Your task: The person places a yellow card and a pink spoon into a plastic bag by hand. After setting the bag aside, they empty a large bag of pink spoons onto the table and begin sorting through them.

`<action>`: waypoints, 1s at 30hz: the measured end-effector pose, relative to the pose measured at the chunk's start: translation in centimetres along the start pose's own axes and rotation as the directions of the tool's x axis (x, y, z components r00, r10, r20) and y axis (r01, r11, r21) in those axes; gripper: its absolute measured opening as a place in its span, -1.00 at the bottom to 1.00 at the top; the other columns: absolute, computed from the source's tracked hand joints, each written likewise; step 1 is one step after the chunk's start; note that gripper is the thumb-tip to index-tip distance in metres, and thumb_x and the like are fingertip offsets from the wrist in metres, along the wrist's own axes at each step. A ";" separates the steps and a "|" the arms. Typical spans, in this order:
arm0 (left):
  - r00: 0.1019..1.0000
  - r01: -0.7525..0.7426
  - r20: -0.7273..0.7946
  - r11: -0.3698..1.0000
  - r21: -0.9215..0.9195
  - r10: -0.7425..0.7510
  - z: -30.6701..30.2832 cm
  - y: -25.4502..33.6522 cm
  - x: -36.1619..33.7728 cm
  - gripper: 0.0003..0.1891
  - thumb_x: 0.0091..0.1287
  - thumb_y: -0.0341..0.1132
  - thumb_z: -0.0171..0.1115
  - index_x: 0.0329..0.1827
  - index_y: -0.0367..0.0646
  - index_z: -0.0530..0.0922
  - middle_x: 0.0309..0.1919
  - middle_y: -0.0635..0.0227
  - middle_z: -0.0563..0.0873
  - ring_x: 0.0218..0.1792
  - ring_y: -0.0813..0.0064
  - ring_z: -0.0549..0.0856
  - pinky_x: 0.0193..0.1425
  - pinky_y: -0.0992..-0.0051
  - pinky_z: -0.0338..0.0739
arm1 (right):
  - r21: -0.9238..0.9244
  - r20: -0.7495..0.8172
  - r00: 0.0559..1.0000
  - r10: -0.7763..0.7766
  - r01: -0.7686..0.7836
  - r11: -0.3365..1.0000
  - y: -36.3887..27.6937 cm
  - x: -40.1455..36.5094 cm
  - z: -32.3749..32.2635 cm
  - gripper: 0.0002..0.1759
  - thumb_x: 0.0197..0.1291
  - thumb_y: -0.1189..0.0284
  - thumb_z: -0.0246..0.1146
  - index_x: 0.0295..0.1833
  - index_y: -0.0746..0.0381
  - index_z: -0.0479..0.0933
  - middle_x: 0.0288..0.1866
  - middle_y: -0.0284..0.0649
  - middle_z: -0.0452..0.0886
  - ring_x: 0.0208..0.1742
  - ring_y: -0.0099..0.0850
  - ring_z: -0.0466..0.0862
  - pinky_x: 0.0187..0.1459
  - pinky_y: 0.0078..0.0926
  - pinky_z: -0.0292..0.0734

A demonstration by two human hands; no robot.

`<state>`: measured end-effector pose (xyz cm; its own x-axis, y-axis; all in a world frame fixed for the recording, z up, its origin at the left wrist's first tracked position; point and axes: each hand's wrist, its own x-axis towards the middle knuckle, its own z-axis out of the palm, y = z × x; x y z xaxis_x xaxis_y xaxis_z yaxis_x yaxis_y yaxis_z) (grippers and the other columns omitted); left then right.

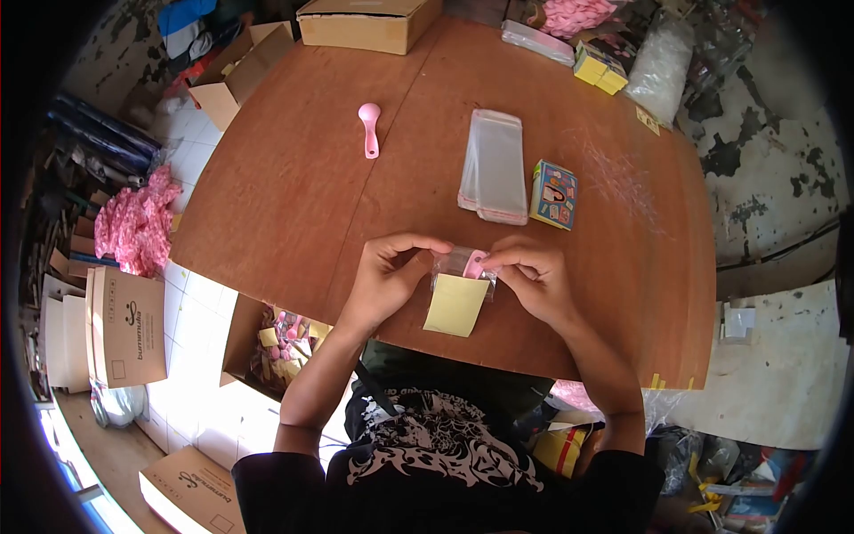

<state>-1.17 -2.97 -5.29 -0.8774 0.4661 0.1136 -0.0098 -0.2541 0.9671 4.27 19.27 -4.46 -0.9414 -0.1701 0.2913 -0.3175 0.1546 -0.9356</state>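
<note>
Near the front edge of the table I hold a clear plastic bag (453, 260) at its top. My left hand (398, 270) pinches the bag's upper left corner between thumb and fingers. My right hand (534, 274) is closed at the upper right, on the bag's edge and by the handle of a pink spoon (475, 264). Most of that spoon is hidden behind a plain yellow card (456, 305) at the bag. Farther off, another pink spoon (370, 130) lies alone on the table. A stack of clear plastic bags (495, 167) lies ahead of my hands, beside a printed card stack (554, 194).
The brown table (294, 196) has a cardboard box (367, 24) at its far edge. Yellow card bundles (600, 67) and a plastic-wrapped roll (660, 71) sit at the far right. Below the left edge, an open carton (242, 343) holds packed pink items.
</note>
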 end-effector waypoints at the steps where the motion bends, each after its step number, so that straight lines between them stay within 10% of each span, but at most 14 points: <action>1: 1.000 -0.002 0.004 1.000 -0.003 0.002 0.0 0.0 0.0 -0.78 0.31 -0.65 0.06 -0.15 -0.33 0.69 -0.25 0.31 0.73 -0.18 0.59 0.67 -0.07 0.59 0.51 | 0.000 0.001 1.000 0.000 0.000 1.000 0.0 0.0 0.0 -0.76 0.23 0.79 0.13 -0.11 0.37 0.65 -0.16 -0.21 0.60 -0.17 -0.54 0.63 -0.17 -0.67 0.50; 20: 0.989 -0.070 0.138 0.987 0.143 0.050 -1.5 0.2 -0.3 -0.72 0.25 -0.62 0.29 0.03 -0.38 0.58 -0.14 0.22 0.73 -0.13 0.54 0.71 0.02 0.53 0.63 | 0.023 -0.073 0.997 -0.007 0.008 1.000 -0.8 -0.3 2.0 -0.73 0.01 0.70 0.42 -0.13 0.37 0.59 -0.09 -0.18 0.56 -0.12 -0.48 0.69 -0.10 -0.57 0.72; 22: 0.994 -0.053 0.096 0.996 -0.067 0.060 -1.4 1.3 -1.1 -0.56 0.23 -0.57 0.34 0.19 -0.36 0.48 0.00 0.18 0.69 0.00 0.50 0.68 0.09 0.51 0.61 | 0.025 -0.072 0.997 -0.008 0.009 1.000 -1.6 -0.2 2.6 -0.74 0.02 0.70 0.41 -0.13 0.36 0.59 -0.08 -0.18 0.56 -0.12 -0.48 0.69 -0.10 -0.57 0.72; 25: 0.970 0.004 0.242 0.999 0.053 -0.017 -1.5 3.1 -3.7 -0.38 0.17 -0.50 0.43 0.31 -0.33 0.40 0.08 0.13 0.67 0.06 0.48 0.66 0.12 0.44 0.58 | -0.006 0.026 0.996 -0.089 0.089 0.996 -3.1 0.1 3.9 -0.73 0.03 0.69 0.42 -0.11 0.34 0.60 -0.09 -0.17 0.56 -0.13 -0.48 0.68 -0.16 -0.60 0.69; 30: 0.968 0.022 0.238 0.968 0.249 -0.083 -6.5 1.8 -11.0 -0.62 0.17 -0.35 0.48 0.04 -0.25 0.65 -0.28 0.31 0.78 -0.32 0.68 0.68 -0.25 0.59 0.56 | -0.052 0.328 0.944 -0.047 0.067 0.996 -5.9 1.5 4.1 -0.76 0.07 0.56 0.44 -0.11 0.29 0.62 -0.19 -0.22 0.64 -0.23 -0.50 0.71 -0.22 -0.56 0.60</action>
<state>5.35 -14.12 -6.32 -0.7344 0.6735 0.0840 0.0908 -0.0252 0.9955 5.23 14.10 0.70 -0.8361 -0.4866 0.2533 -0.3857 0.1932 -0.9022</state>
